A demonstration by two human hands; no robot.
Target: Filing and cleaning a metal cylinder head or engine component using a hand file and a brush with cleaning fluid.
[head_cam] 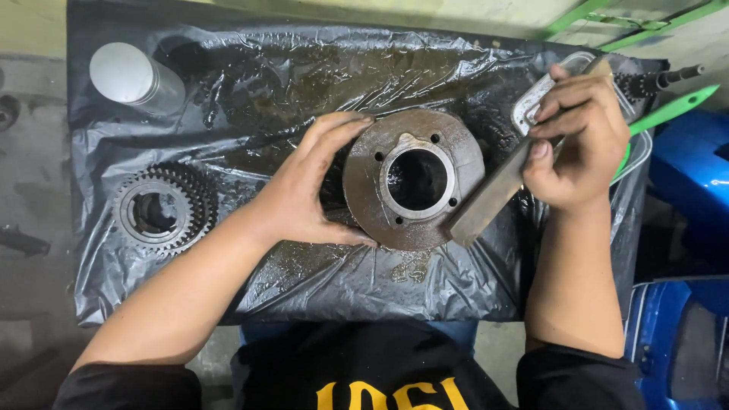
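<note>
A round rusty metal cylinder block [414, 179] with a central bore and several bolt holes lies on an oily black plastic sheet [319, 281]. My left hand [311, 190] cups its left side, thumb near the lower rim and fingers over the upper rim. My right hand [577, 140] grips a flat grey metal bar [490, 199], tilted, whose lower end rests against the block's right edge.
A toothed gear [161, 209] lies at the sheet's left. A silver cylinder [135, 76] stands at the upper left. A clear tray [543, 95] and a splined shaft [659, 80] sit behind my right hand. Blue panels [691, 190] are at the right.
</note>
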